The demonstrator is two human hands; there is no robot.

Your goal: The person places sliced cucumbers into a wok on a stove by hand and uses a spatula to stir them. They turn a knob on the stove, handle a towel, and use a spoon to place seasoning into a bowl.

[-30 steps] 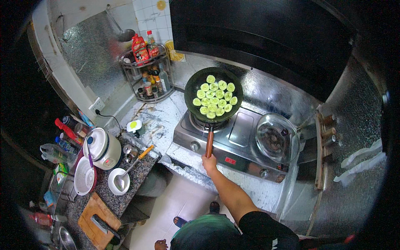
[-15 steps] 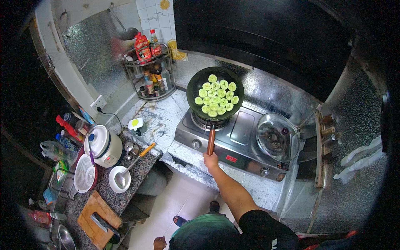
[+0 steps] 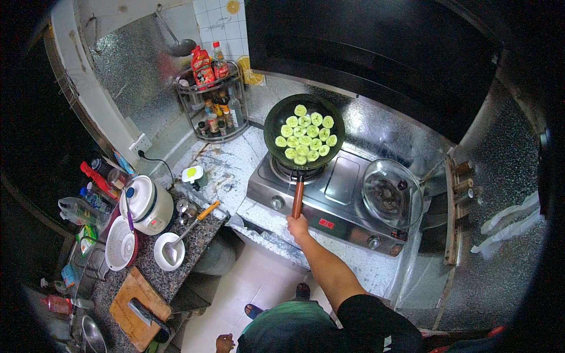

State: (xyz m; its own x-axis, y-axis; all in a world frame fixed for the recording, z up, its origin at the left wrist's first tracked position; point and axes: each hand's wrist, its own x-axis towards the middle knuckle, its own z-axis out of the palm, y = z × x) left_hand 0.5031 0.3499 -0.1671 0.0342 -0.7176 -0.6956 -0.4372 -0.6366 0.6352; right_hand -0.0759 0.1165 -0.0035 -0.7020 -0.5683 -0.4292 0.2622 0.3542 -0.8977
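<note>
My right hand [image 3: 297, 226] is closed around the brown wooden handle [image 3: 298, 199] of a dark frying pan [image 3: 274, 138]. The pan sits over the left burner of the steel gas stove [image 3: 344, 179], its bowl toward the back wall. Pale green cucumber slices [image 3: 304, 140], many with darker rims, lie spread over its bottom, mostly in one layer. Down beside my body, at the lower edge, hangs my left hand [image 3: 225, 343], partly cut off by the frame. Its fingers look loosely bent and apart, with nothing seen in them.
A glass lid [image 3: 391, 194] lies on the stove's right side. Bottles fill a corner rack [image 3: 209, 112]. On the left counter stand a rice cooker [image 3: 150, 206], a white basket [image 3: 120, 244], a bowl [image 3: 169, 263] with a ladle [image 3: 191, 227], and a cutting board [image 3: 126, 294] with a knife [image 3: 147, 315].
</note>
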